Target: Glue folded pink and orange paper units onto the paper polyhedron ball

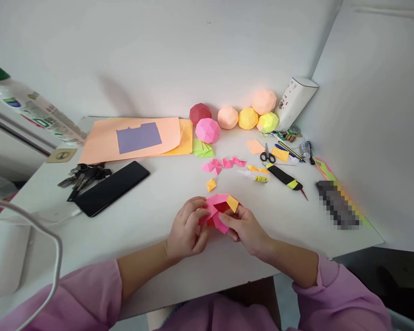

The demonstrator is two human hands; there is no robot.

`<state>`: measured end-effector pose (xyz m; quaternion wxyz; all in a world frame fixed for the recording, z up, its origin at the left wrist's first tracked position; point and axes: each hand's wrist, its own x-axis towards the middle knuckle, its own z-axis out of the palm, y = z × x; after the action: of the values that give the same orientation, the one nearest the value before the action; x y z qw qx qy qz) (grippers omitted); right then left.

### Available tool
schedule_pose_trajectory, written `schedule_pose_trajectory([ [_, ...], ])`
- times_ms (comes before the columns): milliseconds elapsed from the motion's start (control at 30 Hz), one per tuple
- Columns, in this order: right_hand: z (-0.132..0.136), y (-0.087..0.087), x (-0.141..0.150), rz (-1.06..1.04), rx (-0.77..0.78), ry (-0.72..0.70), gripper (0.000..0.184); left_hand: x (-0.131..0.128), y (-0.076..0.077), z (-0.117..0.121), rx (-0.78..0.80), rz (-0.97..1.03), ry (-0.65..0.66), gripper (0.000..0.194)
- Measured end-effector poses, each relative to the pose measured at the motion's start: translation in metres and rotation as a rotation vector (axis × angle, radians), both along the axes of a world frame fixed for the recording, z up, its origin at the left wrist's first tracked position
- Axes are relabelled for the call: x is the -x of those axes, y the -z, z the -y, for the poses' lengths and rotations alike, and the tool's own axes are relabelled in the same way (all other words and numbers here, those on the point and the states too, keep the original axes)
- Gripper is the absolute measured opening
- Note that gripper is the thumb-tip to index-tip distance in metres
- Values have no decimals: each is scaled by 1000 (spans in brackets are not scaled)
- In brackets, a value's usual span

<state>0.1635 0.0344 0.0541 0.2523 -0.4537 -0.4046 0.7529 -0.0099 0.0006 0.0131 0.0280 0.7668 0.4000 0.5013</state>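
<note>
Near the table's front, my left hand [189, 229] and my right hand [245, 228] both grip a partly built paper ball [218, 200], pink with a yellow-orange piece and an opening in its side. My left fingers curl round its left side. On the other side, my right thumb presses on a pink flap with the fingers behind it. Just beyond the ball lies a folded yellow paper piece [211, 185]. Several small folded pink pieces [215, 165] are farther back, and a glue tube [253, 176] rests to their right.
Finished paper balls [207, 131] line the back wall. Scissors [267, 154] and a utility knife [283, 176] lie right. Paper sheets [96, 138], a phone [112, 188] and keys [84, 175] occupy the left. A tall bottle [34, 110] and a white cable [58, 257] stand at far left.
</note>
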Motion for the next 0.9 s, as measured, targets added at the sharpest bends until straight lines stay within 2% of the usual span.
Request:
schedule_pose_trajectory([
  [200, 7, 0, 1, -87, 108, -81, 35, 0, 0, 0, -11, -28, -25, 32],
  [333, 12, 2, 2, -122, 208, -69, 37, -1, -2, 0, -16, -28, -41, 28],
  [533, 10, 3, 2, -227, 233, 18, 31, -1, -1, 1, -36, -37, -68, 30],
  [900, 7, 6, 0, -257, 219, 35, 23, -2, 0, 1, -65, -66, -70, 30],
])
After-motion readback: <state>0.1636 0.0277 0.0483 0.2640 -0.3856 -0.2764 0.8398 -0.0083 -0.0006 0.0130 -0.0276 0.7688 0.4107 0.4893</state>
